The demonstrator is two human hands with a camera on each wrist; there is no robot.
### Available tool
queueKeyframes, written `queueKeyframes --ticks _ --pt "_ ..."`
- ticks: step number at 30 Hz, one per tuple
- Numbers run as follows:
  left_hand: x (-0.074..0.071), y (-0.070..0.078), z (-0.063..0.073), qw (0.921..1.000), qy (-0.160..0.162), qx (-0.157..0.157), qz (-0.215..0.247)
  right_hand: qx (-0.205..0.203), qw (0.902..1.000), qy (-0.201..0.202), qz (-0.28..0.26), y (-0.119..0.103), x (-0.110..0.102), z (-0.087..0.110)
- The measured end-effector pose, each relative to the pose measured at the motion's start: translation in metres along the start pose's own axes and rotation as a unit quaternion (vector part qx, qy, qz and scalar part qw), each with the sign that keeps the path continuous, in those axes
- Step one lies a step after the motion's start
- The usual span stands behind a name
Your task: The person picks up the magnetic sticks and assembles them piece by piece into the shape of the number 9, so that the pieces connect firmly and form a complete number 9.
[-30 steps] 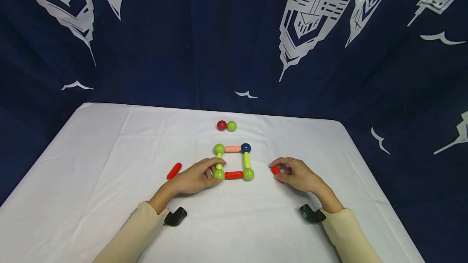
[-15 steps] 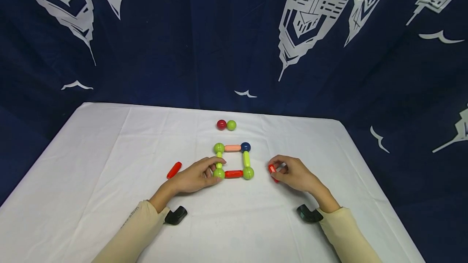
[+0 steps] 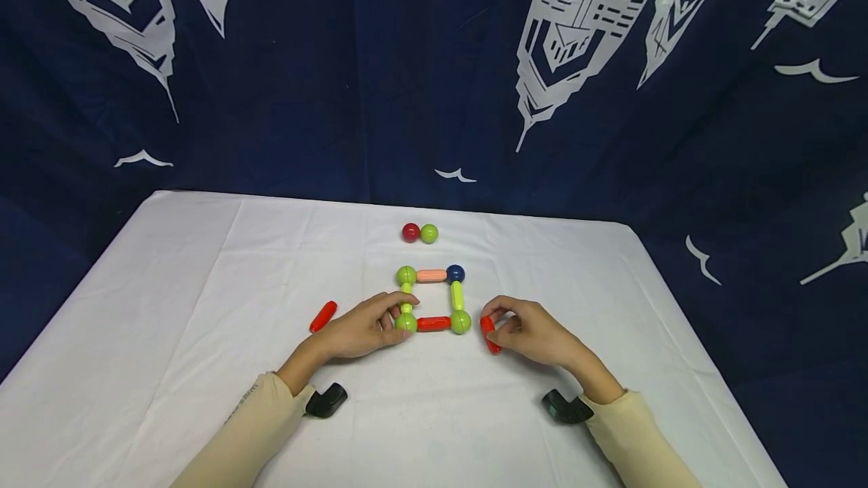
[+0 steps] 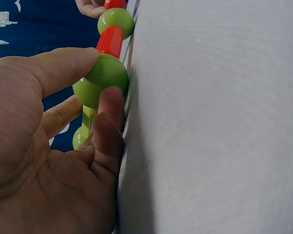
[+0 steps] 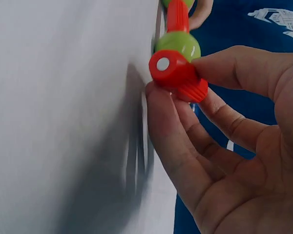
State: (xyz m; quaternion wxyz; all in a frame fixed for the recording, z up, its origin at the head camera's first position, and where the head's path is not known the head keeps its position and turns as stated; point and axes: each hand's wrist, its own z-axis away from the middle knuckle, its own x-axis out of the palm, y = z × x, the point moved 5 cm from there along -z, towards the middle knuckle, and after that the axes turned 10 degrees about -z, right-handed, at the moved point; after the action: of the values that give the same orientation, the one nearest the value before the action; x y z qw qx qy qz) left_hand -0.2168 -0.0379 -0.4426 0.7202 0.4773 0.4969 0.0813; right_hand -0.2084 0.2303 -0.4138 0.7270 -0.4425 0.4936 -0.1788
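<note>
A square of magnetic rods and balls lies on the white table. My left hand (image 3: 366, 326) grips its near-left green ball (image 4: 101, 80), thumb on one side and fingertips on the other. From that ball a red rod (image 3: 434, 324) runs to the near-right green ball (image 3: 460, 322). My right hand (image 3: 536, 331) pinches a separate red magnetic rod (image 5: 180, 75) between thumb and fingers, just right of the near-right ball. The rod's silvery end shows in the right wrist view. A pink rod (image 3: 432, 276) and a blue ball (image 3: 456, 274) form the far side.
A loose red rod (image 3: 323, 316) lies left of my left hand. Behind the square, a dark red ball (image 3: 411, 233) and a green ball (image 3: 429, 233) sit side by side. A dark blue printed curtain (image 3: 291, 111) hangs beyond the table (image 3: 203, 262).
My right hand has moved left toward the square with the red rod, which has turned more upright in the head view. My left hand keeps its place on the green ball.
</note>
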Motion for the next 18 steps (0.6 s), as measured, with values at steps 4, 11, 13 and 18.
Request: queueKeyframes --ticks 4,11,13,18 --pt "0.000 0.000 -0.001 1.0000 0.000 -0.003 -0.001 -0.001 0.9991 -0.018 -0.037 -0.001 0.007 0.001" --pt "0.001 -0.001 -0.001 1.0000 -0.001 0.000 0.001 0.006 0.9973 -0.035 -0.064 -0.004 0.018 0.001" --pt "0.001 -0.001 -0.001 1.0000 -0.001 -0.001 0.001 0.004 0.9972 -0.037 -0.065 -0.005 0.020 0.000" --pt "0.000 -0.001 0.000 1.0000 0.000 -0.006 0.000 -0.009 0.9969 -0.040 -0.067 -0.007 0.024 -0.001"
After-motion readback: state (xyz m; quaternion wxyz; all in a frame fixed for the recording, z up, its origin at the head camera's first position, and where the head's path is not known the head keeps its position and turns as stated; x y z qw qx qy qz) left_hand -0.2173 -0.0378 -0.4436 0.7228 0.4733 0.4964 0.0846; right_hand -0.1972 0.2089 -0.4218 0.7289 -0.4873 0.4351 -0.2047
